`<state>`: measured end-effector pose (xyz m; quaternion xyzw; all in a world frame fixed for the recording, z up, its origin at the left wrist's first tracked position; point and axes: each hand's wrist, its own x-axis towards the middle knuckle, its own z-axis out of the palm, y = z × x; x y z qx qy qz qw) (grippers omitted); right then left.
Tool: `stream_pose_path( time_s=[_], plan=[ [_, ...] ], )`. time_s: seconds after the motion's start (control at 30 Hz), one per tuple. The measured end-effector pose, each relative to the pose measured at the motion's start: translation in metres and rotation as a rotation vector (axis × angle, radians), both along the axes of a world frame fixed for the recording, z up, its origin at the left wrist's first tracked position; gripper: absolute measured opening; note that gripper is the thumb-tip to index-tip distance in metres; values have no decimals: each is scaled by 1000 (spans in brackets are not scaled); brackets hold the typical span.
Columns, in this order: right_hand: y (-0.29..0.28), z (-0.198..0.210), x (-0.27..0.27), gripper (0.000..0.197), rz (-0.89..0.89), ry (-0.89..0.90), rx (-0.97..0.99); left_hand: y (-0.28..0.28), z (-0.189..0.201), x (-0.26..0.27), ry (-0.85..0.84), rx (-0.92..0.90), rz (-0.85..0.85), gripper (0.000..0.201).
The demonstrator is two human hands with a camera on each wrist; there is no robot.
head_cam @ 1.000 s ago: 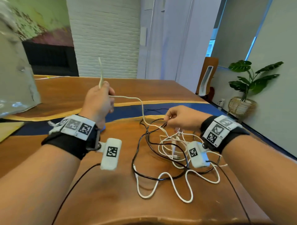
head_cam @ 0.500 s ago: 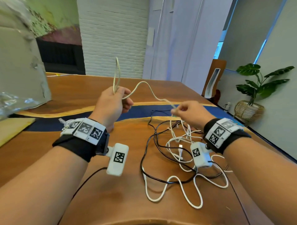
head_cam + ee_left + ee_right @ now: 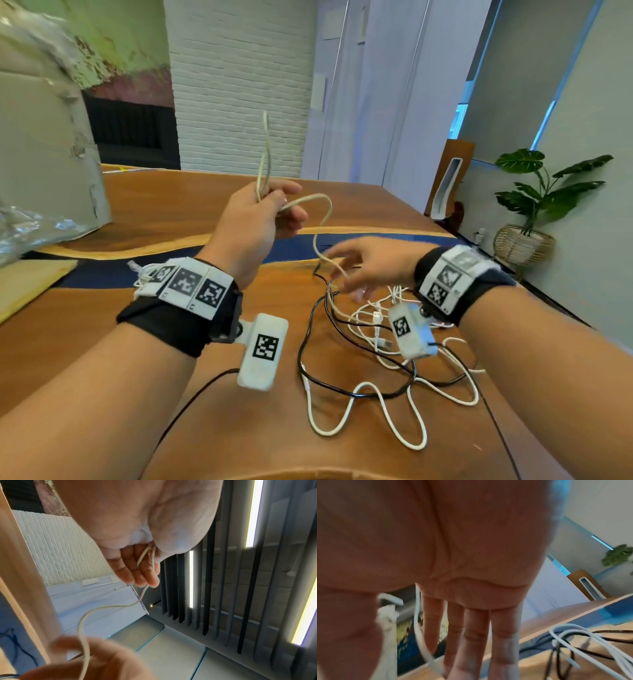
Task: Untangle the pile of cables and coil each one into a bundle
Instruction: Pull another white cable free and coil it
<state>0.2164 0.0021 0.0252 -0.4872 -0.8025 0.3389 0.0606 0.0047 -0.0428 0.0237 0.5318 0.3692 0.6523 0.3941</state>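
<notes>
My left hand (image 3: 274,202) is raised above the wooden table (image 3: 178,212) and pinches folded loops of a beige cable (image 3: 329,214), one loop standing up above the fist. The left wrist view shows the strands pinched against my fingers (image 3: 144,574), with the beige cable (image 3: 79,627) trailing down. It runs on to my right hand (image 3: 346,274), which hovers over the pile with straight, spread fingers (image 3: 471,635); the strand (image 3: 418,622) passes loosely between thumb and fingers. A tangle of white and black cables (image 3: 376,318) lies below it.
A large plastic-wrapped grey box (image 3: 44,154) stands at the table's left. A white cable with a clear plug (image 3: 135,267) lies behind my left wrist. A chair (image 3: 448,181) and a potted plant (image 3: 534,205) stand beyond the right edge.
My left hand has taken in another loop of the beige cable. My right hand has released its pinch on the cable, spread its fingers and dropped toward the pile.
</notes>
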Motion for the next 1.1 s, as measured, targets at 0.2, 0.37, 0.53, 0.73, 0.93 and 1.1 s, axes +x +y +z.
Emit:
stream_pose_path(
  time_s=[0.2,0.37,0.53,0.73,0.93,1.1],
  plan=[
    [15,-5,1,31,-264,231,150,-7,16,-22,-81,80,43,29],
    [11,65,-9,32,-341,1073,193,-2,0,-21,114,-73,100,27],
    [-16,90,-25,35,-186,1431,-61,-9,-15,3,227,-162,-128,34],
    [-10,73,-14,31,-302,1068,132,-14,-17,5,278,-139,-168,35],
    [17,45,43,25,-537,292,446,-11,-33,-37,174,-130,-93,59],
    [1,19,39,33,-373,-210,160,-15,-32,-48,292,-167,-24,20]
  ],
)
